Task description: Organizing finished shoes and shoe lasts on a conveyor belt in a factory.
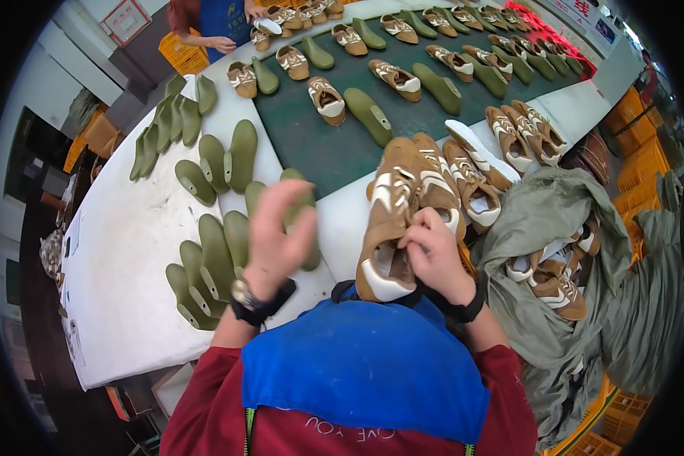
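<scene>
A brown sneaker (385,228) with white stripes and a white heel stands at the table's near edge, toe pointing away. My right hand (437,254) is closed on the side of its collar, fingers curled at the opening. To the left, my left hand (277,235) is raised over green shoe lasts (215,254); it is slightly blurred, with thumb and fingers apart and nothing in it. Part of the lasts behind this hand is hidden. More brown sneakers (473,182) stand just beyond my right hand, one tipped to show its white sole (482,156).
Rows of sneakers and lasts (368,114) cover a green mat (304,144) on the white table (121,289). At right, a grey-green cloth (524,228) wraps a heap of sneakers (558,292). Orange crates (642,163) stand beyond it. Another person (224,26) works at the far side.
</scene>
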A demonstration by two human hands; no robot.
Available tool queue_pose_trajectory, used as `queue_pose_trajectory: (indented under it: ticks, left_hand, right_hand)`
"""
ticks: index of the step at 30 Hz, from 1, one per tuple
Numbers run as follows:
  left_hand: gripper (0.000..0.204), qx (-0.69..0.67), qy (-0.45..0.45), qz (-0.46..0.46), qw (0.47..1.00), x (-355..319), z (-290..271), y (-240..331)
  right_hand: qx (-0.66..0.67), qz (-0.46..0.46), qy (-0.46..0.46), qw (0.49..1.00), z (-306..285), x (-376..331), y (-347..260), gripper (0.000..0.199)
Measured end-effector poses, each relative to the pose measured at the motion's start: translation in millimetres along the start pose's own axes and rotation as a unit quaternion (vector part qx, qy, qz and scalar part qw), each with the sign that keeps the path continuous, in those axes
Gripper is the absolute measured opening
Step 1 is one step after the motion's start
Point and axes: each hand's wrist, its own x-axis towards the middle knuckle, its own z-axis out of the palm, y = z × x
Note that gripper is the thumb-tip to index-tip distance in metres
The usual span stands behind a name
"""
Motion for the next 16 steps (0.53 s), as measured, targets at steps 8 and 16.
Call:
queue_pose_trajectory:
  ticks: [8,16]
  left_hand:
    - [0.043,0.014,-0.179,0.123,0.976,10,37,14]
    - [0.032,0.04,-0.098,0.093,0.99,-7,55,-9]
  right_hand:
    - [0.021,0.041,0.12,0.992,33,18,-21,0.015]
    - [-0.01,0.002,0.147,0.989,43,21,-12,0.017]
